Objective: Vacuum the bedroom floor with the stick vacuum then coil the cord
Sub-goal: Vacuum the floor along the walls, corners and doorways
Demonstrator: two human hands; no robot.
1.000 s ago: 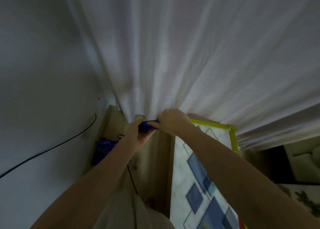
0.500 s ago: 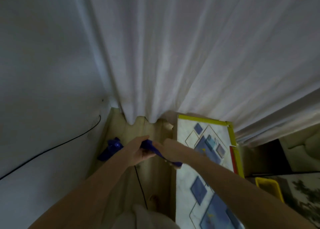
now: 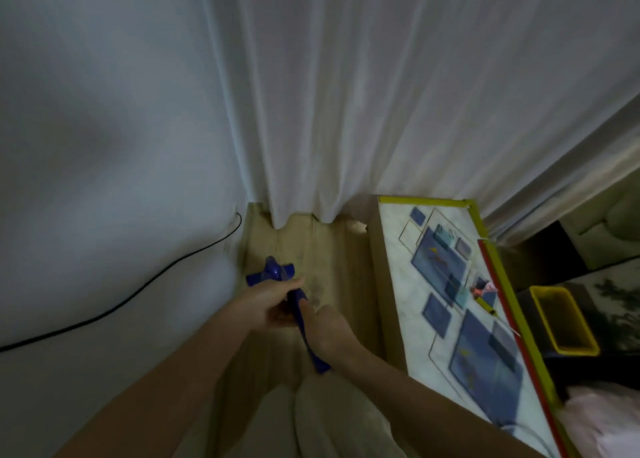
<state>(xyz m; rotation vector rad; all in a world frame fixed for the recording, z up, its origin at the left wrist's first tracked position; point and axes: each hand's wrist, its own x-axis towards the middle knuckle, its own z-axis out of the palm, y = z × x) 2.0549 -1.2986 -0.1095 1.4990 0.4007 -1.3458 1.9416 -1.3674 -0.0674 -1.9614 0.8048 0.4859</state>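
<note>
Lowered since a second ago: blue stick vacuum (image 3: 298,313) gripped by left hand (image 3: 268,303) and right hand (image 3: 327,326), fingers curled round; head now near floor (image 3: 332,249) corner under curtain (image 3: 346,111). Vacuuming apparently ongoing.

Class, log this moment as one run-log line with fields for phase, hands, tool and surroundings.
phase: vacuuming corner | left hand: grips blue stick vacuum | right hand: grips same | floor: wood, by curtain | cord: along wall

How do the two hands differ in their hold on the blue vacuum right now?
The left hand grips the blue stick vacuum higher up, nearer its floor head; the right hand holds lower, nearer the handle end. The left hand sits wall-side, the right hand mat-side. Both curl round the same shaft.
</note>
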